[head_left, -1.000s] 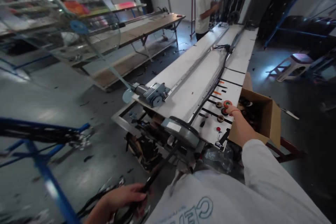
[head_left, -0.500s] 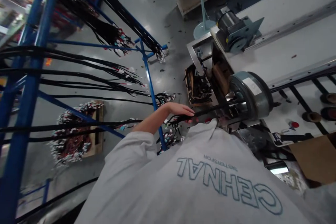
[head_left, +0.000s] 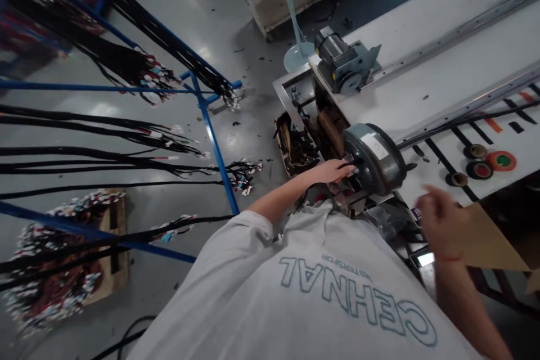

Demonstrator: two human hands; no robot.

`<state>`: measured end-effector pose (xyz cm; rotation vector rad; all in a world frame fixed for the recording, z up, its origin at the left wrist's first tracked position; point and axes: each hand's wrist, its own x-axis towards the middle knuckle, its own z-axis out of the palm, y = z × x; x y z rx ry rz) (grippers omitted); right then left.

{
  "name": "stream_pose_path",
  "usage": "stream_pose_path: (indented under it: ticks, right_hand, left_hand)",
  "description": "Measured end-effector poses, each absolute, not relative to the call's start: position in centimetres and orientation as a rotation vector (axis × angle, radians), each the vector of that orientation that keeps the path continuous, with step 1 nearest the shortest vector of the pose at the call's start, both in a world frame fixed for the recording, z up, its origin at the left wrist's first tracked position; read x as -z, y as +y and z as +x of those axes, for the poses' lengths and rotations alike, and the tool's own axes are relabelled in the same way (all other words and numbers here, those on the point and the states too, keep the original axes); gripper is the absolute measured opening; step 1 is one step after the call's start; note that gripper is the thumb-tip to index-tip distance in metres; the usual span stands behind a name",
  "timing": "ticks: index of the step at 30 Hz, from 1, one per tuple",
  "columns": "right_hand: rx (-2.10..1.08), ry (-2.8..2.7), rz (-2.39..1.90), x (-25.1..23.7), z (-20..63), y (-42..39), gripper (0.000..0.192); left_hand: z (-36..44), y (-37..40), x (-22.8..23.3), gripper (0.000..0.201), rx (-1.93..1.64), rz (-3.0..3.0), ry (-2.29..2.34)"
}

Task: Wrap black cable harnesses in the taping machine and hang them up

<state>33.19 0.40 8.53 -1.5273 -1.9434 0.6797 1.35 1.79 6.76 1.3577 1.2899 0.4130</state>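
I am closing my left hand [head_left: 333, 170] on the black cable [head_left: 447, 124], which is running rightward past the grey drum [head_left: 373, 157]; my right hand [head_left: 441, 222] is hovering empty, blurred, half open.

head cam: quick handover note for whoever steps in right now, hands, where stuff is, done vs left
Left hand: at the round grey drum on the end of the white bench, fingers on the black cable there; grip unclear.
Right hand: blurred in the air over the cardboard box, holding nothing visible.
Tape rolls lie on the bench; harnesses hang on the blue rack.
Done: cable reaches the drum.
Left: cannot tell.
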Motion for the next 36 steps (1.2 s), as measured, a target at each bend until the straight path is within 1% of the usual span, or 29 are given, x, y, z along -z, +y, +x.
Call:
stream_pose_path:
  ticks: [1,2,4,6,8,11,14,19,23,25,28,30,33,36]
  right_hand:
    - [-0.744,-2.057,-1.393,-8.2,30.7,-2.0,0.034]
    - [-0.839,-2.152,-1.232,-7.7,28.3,-3.8,0.033]
    - [-0.862,-2.189,-1.141,-6.1,24.0,-5.3,0.04]
    - [-0.805,-2.118,-1.261,-4.2,20.9,-4.4,0.049]
    - [-0.751,-2.002,-1.444,-2.5,18.9,-2.3,0.051]
    - [-0.734,-1.846,-1.638,-0.8,17.4,0.6,0.04]
    - [-0.714,-1.761,-1.725,0.0,16.8,1.9,0.03]
    - [-0.645,-1.727,-1.771,-0.1,16.5,2.4,0.028]
    - [-0.614,-1.776,-1.567,-1.2,16.6,0.9,0.026]
    - [-0.664,-1.742,-1.519,-1.8,16.7,-0.3,0.027]
    - [-0.799,-1.637,-1.614,-2.6,16.9,-1.3,0.029]
    - [-0.815,-1.652,-1.606,-3.1,16.7,-0.9,0.029]
    - [-0.744,-1.734,-1.539,-3.4,16.0,1.0,0.029]
    - [-0.728,-1.89,-1.496,-3.1,15.5,3.4,0.035]
  left_hand:
    - [1.1,2.2,-6.9,0.037,-0.458,1.444,1.379]
    - [0.6,2.4,-7.1,0.034,-0.509,1.516,1.463]
    - [-0.7,2.8,-7.5,0.031,-0.57,1.611,1.566]
    - [-1.7,3.0,-7.8,0.032,-0.567,1.659,1.57]
    - [-2.1,3.0,-7.9,0.033,-0.553,1.675,1.546]
    - [-1.9,2.8,-7.7,0.033,-0.563,1.673,1.519]
    - [-1.7,2.5,-7.5,0.032,-0.587,1.637,1.518]
    - [-2.0,1.7,-6.7,0.034,-0.575,1.576,1.517]
    - [-2.1,0.7,-6.0,0.034,-0.599,1.547,1.482]
    - [-2.0,0.2,-5.6,0.034,-0.598,1.566,1.466]
    - [-1.5,-0.7,-4.8,0.033,-0.554,1.661,1.487]
    - [-1.1,-1.4,-4.1,0.034,-0.474,1.738,1.544]
    - [-0.3,-2.5,-3.0,0.037,-0.339,1.823,1.612]
    - [0.3,-3.2,-2.2,0.04,-0.325,1.867,1.619]
